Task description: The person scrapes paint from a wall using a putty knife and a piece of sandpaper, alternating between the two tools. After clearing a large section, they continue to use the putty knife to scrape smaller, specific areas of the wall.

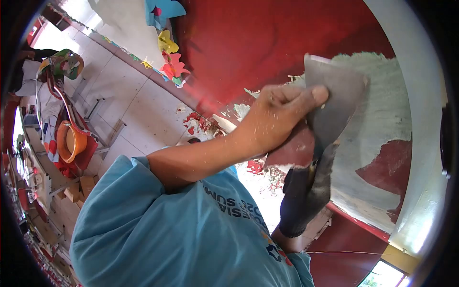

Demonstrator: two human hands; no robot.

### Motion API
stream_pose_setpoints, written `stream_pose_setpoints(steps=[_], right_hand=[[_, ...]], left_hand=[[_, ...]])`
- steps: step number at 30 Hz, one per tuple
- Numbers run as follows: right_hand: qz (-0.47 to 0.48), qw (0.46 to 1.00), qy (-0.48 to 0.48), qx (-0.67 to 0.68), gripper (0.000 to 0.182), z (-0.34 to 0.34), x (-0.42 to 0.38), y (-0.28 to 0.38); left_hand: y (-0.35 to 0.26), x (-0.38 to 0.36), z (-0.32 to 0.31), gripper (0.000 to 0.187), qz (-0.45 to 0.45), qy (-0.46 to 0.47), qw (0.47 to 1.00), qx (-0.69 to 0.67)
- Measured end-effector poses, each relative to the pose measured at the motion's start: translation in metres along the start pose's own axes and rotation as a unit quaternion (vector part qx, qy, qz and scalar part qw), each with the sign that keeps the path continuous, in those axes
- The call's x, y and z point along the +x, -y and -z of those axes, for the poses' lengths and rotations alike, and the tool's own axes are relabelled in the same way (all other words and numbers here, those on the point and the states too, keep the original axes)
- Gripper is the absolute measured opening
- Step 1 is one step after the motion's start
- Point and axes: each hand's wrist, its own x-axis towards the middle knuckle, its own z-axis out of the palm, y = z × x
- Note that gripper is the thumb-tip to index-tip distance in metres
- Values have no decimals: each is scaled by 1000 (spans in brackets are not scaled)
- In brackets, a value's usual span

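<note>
My bare left hand (277,117) has its thumb pressed on the face of a wide grey scraper blade (334,93). Its other fingers are curled, partly hidden. Below that hand is a dull red piece with a ragged pale edge (292,149); what holds it is unclear. My right hand (306,198), in a dark glove, is closed around the narrow lower end of the scraper. Behind the blade, the red wall (229,43) has a rough pale scraped area (389,105) with a red patch (389,160) left in it.
Red and pale flakes (203,123) lie along the wall's foot on the tiled floor (138,103). Paper flowers (174,66) hang on the wall. At the left are an orange bucket (71,141), metal-legged furniture and part of another person (28,71).
</note>
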Motion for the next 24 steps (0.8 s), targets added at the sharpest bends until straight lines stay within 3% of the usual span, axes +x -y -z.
stream_pose_setpoints(steps=[1, 3, 6, 9, 10, 11, 12, 13, 15, 18, 19, 21, 22, 24], right_hand=[[5, 1000, 4, -4, 57, 0, -6, -2], [-96, 993, 30, 59, 55, 1, -22, -6], [-93, 993, 62, -30, 52, 5, -38, -31], [-11, 985, 137, -108, 50, 15, -34, -42], [-91, 978, 166, -85, 48, 15, -25, -32], [-93, 978, 165, -88, 48, 9, -14, -24], [-32, 980, 166, -101, 48, 1, -1, -16], [28, 979, 165, -113, 48, -5, 5, -10], [13, 984, 159, -75, 48, -8, 5, -7], [-16, 978, 191, -87, 47, -2, 2, -8], [-19, 979, 185, -87, 47, 5, 0, -9], [-25, 982, 152, -113, 43, 26, -5, -7], [10, 981, 126, -148, 38, 37, -2, -2], [-46, 970, 149, -188, 39, 66, 10, 19]], left_hand=[[4, -3, 3, 35, 43, 17, 999, 24], [26, -6, 9, 36, 60, 7, 996, 59], [60, -13, 11, 37, 50, 25, 998, -42], [72, -18, 23, 46, 115, 17, 993, -14], [73, -18, 26, 49, 132, -9, 991, -16], [73, -16, 31, 52, 149, -33, 988, -17], [68, -15, 44, 54, 217, -24, 974, -56], [54, -10, 37, 43, 202, -91, 971, -89], [77, 3, 53, 44, 71, -95, 991, -62], [79, -5, 64, 43, 173, -60, 975, -126], [83, -7, 63, 43, 174, -55, 975, -123], [93, -14, 64, 42, 267, -14, 958, -107], [105, -14, 64, 41, 285, -18, 954, -88], [116, -13, 62, 38, 300, -7, 950, -82]])
